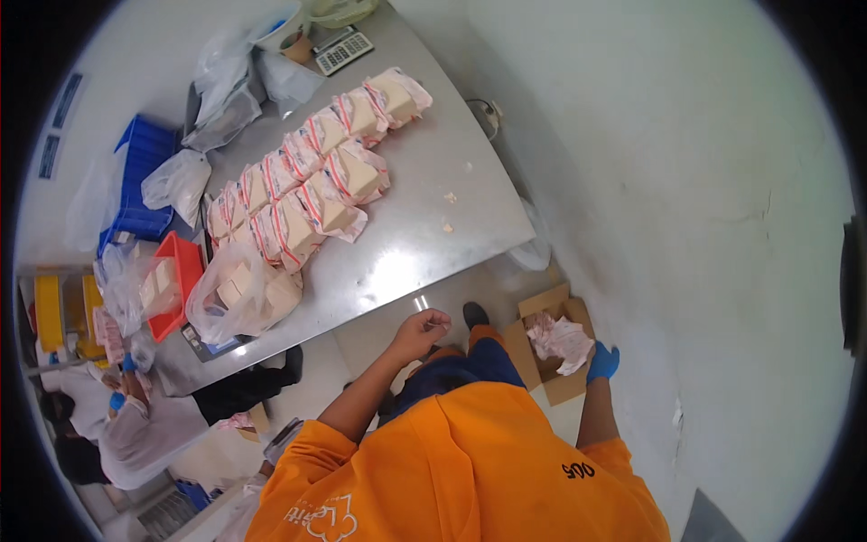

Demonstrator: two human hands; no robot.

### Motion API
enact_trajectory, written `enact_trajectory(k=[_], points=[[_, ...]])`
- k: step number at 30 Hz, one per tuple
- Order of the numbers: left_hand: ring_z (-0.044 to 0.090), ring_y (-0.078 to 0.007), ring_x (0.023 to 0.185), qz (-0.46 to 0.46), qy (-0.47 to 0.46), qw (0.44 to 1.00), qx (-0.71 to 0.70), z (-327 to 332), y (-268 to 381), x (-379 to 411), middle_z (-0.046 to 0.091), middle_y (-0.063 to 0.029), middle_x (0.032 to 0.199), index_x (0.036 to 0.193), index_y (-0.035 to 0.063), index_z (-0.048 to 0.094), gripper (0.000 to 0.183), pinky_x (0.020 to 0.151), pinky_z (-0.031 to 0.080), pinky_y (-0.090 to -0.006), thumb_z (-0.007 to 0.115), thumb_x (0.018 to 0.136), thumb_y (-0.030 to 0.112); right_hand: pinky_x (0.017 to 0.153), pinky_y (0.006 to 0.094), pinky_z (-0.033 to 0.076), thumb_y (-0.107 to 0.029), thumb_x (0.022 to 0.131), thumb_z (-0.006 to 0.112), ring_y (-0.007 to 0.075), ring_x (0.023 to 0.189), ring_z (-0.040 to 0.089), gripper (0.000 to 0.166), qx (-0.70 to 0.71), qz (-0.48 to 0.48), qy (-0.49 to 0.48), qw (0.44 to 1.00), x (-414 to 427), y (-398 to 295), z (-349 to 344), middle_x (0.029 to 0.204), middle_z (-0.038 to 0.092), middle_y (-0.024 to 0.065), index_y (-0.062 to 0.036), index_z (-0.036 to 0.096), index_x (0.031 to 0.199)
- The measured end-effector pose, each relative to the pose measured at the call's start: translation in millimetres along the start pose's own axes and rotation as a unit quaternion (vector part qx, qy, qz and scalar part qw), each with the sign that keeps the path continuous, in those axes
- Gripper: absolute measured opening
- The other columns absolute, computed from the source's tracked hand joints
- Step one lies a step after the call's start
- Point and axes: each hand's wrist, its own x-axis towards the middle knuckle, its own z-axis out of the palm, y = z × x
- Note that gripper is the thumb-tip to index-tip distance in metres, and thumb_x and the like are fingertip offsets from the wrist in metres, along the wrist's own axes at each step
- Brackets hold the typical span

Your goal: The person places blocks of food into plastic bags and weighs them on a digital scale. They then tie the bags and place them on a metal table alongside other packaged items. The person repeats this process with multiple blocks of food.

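My left hand (pixel 424 333), bare, is raised in front of my waist with its fingers curled; whether it pinches something small cannot be told. My right hand (pixel 601 362), in a blue glove, is at the side of an open cardboard box (pixel 557 300) on the floor; its thumb is spread, and crumpled pink-and-white wrappers (pixel 561 343) lie in the box beside it. Ahead, pale blocks (pixel 357 175) partly wrapped in printed paper stand in rows on a steel table (pixel 420 261). A clear plastic bag (pixel 234 298) with pale pieces sits at the table's near left.
A red bin (pixel 177 284), a blue bin (pixel 144 169) and plastic bags line the table's left. A calculator (pixel 344 51) lies at the far end. Small crumbs (pixel 448 227) dot the steel. Co-workers (pixel 145 433) stand at left; a wall (pixel 677 203) rises at right.
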Motion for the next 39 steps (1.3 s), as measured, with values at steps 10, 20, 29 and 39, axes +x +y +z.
enact_trajectory(k=[10, 20, 29, 39], points=[[0.045, -0.0364, 0.133, -0.113, -0.15, 0.822, -0.538, 24, -27, 93, 0.043, -0.0246, 0.144, 0.139, -0.0058, 0.04, 0.057, 0.113, 0.037, -0.0435, 0.034, 0.102, 0.038, 0.115, 0.0461, 0.029, -0.037, 0.087, 0.067, 0.0385, 0.135, 0.04, 0.062, -0.243, -0.693, -0.425, 0.529, -189, -295, 385, 0.143, 0.044, 0.0226, -0.0053, 0.049, 0.138], [0.042, -0.0399, 0.135, 0.015, -0.207, 0.713, -0.67, 32, -3, 109, 0.039, -0.0271, 0.147, 0.144, -0.0031, 0.036, 0.069, 0.114, 0.035, -0.0462, 0.029, 0.101, 0.051, 0.115, 0.0466, 0.029, -0.041, 0.087, 0.062, 0.0381, 0.138, 0.038, 0.074, -0.257, -0.678, -0.629, 0.281, -254, -245, 362, 0.15, 0.038, 0.0202, -0.0041, 0.038, 0.146], [0.047, -0.0395, 0.131, 0.007, -0.165, 0.691, -0.703, 19, -23, 94, 0.042, -0.0303, 0.143, 0.139, -0.0095, 0.039, 0.073, 0.11, 0.043, -0.0439, 0.027, 0.102, 0.052, 0.113, 0.0458, 0.033, -0.034, 0.088, 0.061, 0.0375, 0.134, 0.043, 0.063, -0.21, -0.579, -0.735, 0.283, -286, -215, 292, 0.144, 0.046, 0.0203, -0.0011, 0.046, 0.14], [0.05, -0.0422, 0.127, 0.004, -0.104, 0.738, -0.666, -24, -37, 44, 0.041, -0.0348, 0.141, 0.14, -0.0177, 0.031, 0.071, 0.107, 0.045, -0.0479, 0.023, 0.104, 0.044, 0.116, 0.0461, 0.028, -0.032, 0.085, 0.066, 0.0394, 0.139, 0.034, 0.071, -0.303, -0.725, -0.522, 0.331, -284, -227, 389, 0.151, 0.036, 0.0209, 0.0007, 0.041, 0.142]])
